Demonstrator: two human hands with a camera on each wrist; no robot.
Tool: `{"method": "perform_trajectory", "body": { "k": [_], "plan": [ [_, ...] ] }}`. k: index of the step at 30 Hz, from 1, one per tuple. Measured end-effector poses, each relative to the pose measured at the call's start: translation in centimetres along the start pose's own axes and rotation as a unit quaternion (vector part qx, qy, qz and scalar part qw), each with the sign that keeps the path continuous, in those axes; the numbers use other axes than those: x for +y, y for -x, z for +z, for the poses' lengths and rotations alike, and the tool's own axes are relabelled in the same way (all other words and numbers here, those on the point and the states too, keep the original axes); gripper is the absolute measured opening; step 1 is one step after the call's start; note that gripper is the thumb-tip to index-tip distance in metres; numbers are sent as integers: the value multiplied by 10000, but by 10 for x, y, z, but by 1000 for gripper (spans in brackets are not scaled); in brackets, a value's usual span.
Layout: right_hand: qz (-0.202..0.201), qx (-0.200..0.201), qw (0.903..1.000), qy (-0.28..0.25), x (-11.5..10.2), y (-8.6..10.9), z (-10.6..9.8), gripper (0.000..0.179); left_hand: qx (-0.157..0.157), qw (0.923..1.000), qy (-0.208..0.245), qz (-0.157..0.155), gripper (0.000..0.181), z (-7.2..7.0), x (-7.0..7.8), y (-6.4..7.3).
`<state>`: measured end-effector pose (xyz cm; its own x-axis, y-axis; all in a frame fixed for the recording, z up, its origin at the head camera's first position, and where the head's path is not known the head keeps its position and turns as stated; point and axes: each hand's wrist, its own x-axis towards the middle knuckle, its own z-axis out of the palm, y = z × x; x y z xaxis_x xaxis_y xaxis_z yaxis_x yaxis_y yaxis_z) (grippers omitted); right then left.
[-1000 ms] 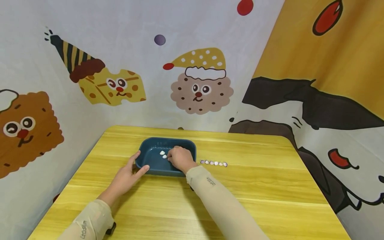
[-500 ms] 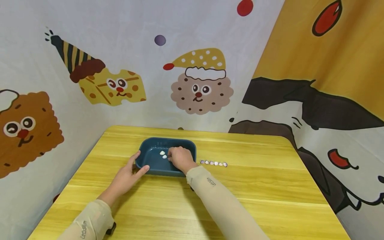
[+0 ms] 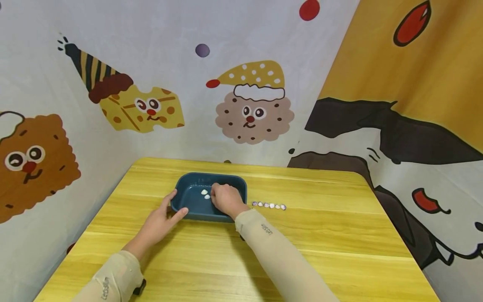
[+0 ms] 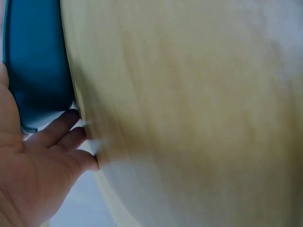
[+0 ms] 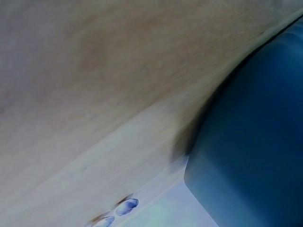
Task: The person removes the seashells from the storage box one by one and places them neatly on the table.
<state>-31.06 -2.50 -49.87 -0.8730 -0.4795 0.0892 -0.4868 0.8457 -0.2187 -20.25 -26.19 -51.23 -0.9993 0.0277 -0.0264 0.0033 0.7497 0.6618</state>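
In the head view a dark blue tray (image 3: 185, 214) sits on the wooden table. My left hand (image 3: 156, 224) rests at its left end, thumb and index finger spread nearly straight along the rim. The left wrist view shows the other fingers (image 4: 66, 130) of that hand low beside the tray's outer wall. My right hand (image 3: 228, 199) reaches down into the tray's right half with bent fingers. Its fingertips are mostly hidden, and I cannot tell whether they pinch anything. Just left of them lie two small white shells, a farther shell (image 3: 204, 192) and a nearer shell (image 3: 207, 196).
Right of the tray, several small white and purplish shells (image 3: 271, 206) form a row on the table (image 3: 332, 226). Two of these, a purplish shell (image 5: 127, 206) among them, show in the right wrist view. A cartoon-printed cloth (image 3: 158, 63) hangs behind the table.
My right hand's fingertips have drawn slightly right, away from the two white shells. The left hand, the tray and the row of shells have stayed in place.
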Motion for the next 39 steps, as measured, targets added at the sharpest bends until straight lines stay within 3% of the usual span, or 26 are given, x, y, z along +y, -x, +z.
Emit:
{"method": "perform_trajectory", "body": {
  "k": [14, 26, 31, 34, 39],
  "plan": [
    [-162, -87, 9998, -58, 0, 2, 1, 17, 34, 10000, 16, 32, 95, 0, -1, 1],
    [150, -330, 9992, -150, -2, 1, -1, 19, 52, 10000, -47, -36, 96, 1, 0, 0],
    [188, -215, 9996, 63, -2, -2, -1, 21, 64, 10000, -51, -50, 94, 1, 1, 0],
    [157, -153, 9997, 126, -1, -2, -1, 31, 64, 9999, -53, -63, 93, 1, 1, 0],
    [16, -51, 9999, -134, 1, 0, -2, 36, 45, 10000, -35, -69, 94, 1, 1, 0]
  ]
}}
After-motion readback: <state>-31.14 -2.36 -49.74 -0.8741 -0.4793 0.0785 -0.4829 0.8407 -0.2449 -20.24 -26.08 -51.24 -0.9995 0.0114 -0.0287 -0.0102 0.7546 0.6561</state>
